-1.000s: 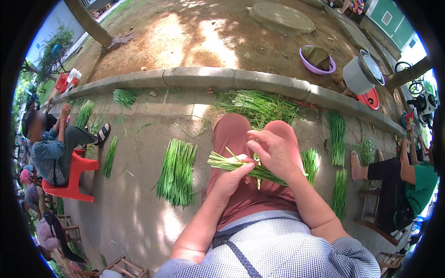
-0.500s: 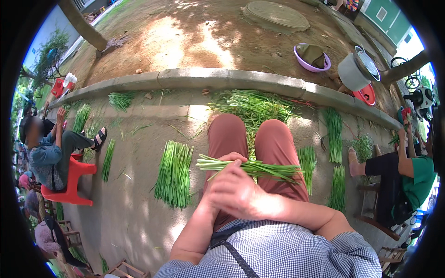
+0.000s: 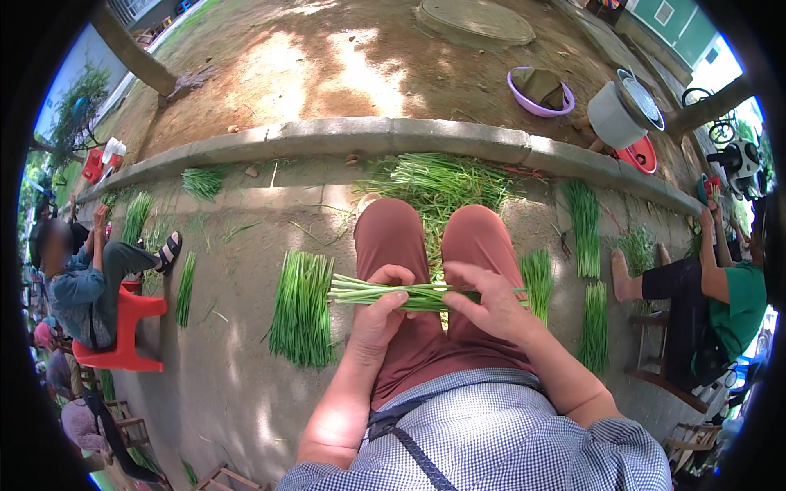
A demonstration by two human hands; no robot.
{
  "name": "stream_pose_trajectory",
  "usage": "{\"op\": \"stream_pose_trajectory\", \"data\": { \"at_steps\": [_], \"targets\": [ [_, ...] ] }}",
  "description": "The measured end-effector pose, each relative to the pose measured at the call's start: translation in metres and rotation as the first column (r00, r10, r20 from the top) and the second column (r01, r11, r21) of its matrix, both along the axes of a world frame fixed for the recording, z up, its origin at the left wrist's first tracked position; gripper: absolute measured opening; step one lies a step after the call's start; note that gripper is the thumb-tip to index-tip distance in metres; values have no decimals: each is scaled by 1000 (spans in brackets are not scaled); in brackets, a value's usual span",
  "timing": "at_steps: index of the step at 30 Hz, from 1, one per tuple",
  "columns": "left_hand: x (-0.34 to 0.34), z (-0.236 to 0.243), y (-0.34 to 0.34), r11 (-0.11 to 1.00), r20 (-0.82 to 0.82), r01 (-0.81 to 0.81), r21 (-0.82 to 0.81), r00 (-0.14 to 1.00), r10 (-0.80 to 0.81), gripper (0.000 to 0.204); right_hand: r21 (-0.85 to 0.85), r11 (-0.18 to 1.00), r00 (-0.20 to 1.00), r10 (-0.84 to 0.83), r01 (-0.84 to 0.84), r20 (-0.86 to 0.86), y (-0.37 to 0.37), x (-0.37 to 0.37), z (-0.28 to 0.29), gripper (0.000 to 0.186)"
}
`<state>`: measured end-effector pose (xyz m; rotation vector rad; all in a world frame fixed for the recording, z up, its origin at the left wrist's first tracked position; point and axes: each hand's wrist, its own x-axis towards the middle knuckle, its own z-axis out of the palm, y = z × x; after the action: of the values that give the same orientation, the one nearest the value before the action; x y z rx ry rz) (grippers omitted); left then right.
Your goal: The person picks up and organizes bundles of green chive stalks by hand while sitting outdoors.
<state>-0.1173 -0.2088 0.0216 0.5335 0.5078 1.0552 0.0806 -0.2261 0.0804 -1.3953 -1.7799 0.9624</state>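
A slim bunch of garlic chives (image 3: 426, 297) lies crosswise above my thighs, pale ends to the left and green tips to the right. My left hand (image 3: 378, 317) grips it near the pale ends, thumb in front and fingers behind. Farther along, my right hand (image 3: 495, 304) is closed over the greener part, with the thumb pressed along the stalks. On the ground to my left rests a larger bundle of chives (image 3: 301, 309). Beyond my knees spreads a loose heap of chives (image 3: 450, 182). Another bundle (image 3: 538, 282) lies beside my right knee.
A concrete curb (image 3: 327, 137) runs across the far side. Past it stand a purple basin (image 3: 540, 92) and a grey bucket (image 3: 616, 116). One person sits on a red stool (image 3: 129, 323) at left; another person in green (image 3: 741, 303) sits at right. More bundles (image 3: 583, 229) lie at right.
My hands were together over the bunch, the right covering the left. Now they are apart along it, the right hand having moved right and away from me onto the stalks.
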Motion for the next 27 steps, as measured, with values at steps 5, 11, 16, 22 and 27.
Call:
{"op": "stream_pose_trajectory", "data": {
  "at_steps": [5,11,16,22,27],
  "targets": [
    [4,0,1,1000,7,-9,22,1000,9,20,-38,999,983,10,-17,-186,-2,-1,-10,18],
    [4,0,0,999,-5,-14,35,1000,14,21,71,997,1000,16,-15,-13,-2,3,-10,18],
    [2,-1,1,1000,16,3,4,1000,-3,21,1,999,995,-35,35,-93,-3,1,-7,18],
    [3,5,0,1000,-80,-3,-27,997,1,23,-209,972,931,-170,105,-322,-6,1,-17,18],
    [3,5,0,999,-77,38,-24,996,-39,19,-309,944,889,-239,118,-391,-4,5,-20,19]
  ]
}}
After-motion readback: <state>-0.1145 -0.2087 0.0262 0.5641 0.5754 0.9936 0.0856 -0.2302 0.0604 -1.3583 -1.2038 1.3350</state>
